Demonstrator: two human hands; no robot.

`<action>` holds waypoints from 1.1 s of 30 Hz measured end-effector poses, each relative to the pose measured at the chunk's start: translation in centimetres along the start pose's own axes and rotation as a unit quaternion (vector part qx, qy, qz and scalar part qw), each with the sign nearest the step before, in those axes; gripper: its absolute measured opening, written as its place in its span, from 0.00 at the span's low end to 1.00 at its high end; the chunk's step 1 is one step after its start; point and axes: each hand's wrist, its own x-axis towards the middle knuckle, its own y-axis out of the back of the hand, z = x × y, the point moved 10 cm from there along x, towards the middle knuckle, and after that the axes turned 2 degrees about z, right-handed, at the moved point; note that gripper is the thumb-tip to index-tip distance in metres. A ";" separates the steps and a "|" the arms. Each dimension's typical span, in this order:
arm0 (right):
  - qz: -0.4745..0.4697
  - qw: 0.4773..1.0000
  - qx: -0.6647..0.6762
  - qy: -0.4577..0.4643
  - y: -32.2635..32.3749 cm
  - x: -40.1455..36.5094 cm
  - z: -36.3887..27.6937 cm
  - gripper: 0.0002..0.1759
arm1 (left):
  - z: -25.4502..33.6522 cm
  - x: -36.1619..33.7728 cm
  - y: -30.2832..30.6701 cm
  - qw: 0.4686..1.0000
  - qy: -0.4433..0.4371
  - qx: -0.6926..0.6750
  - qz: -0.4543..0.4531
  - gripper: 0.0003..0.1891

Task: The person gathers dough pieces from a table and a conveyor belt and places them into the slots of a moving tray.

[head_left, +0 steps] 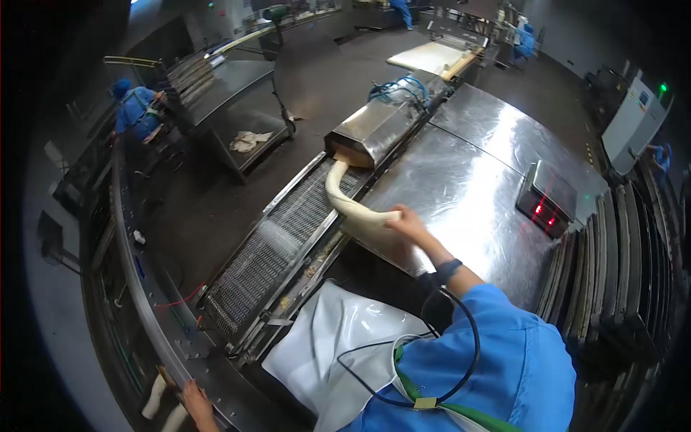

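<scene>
A long, pale dough rope [344, 205] comes out of the metal housing [374, 129] and bends in a curve across the mesh belt [266, 245] toward the steel table [446, 180]. My right hand [410, 227] is closed on its free end, above the table's near left part. At the bottom left, my left hand [198, 407] is at the metal rail [155, 331], with its fingers curled beside a narrow brownish strip [168, 377]. What those fingers grip is too small to make out. Two pale dough-like pieces [152, 398] lie close to that hand.
A scale with red digits [548, 198] stands on the table's right side. Several upright trays or boards [612, 252] are stacked at the right. A person in blue [137, 111] works at the far left. A cart [245, 137] holds a crumpled cloth-like heap.
</scene>
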 end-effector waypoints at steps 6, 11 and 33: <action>-0.225 0.904 -0.336 -0.140 9.2 -2.6 12.6 0.20 | -1.2 1.1 -0.5 0.998 -0.039 0.027 0.033 0.27; 0.038 0.947 -0.315 -0.044 10.6 -0.7 7.0 0.22 | 5.4 -0.3 6.1 0.990 -0.090 0.071 0.080 0.17; 0.182 0.907 -0.339 0.170 2.6 -2.4 0.0 0.28 | 0.8 0.5 0.6 0.997 -0.039 0.021 0.058 0.39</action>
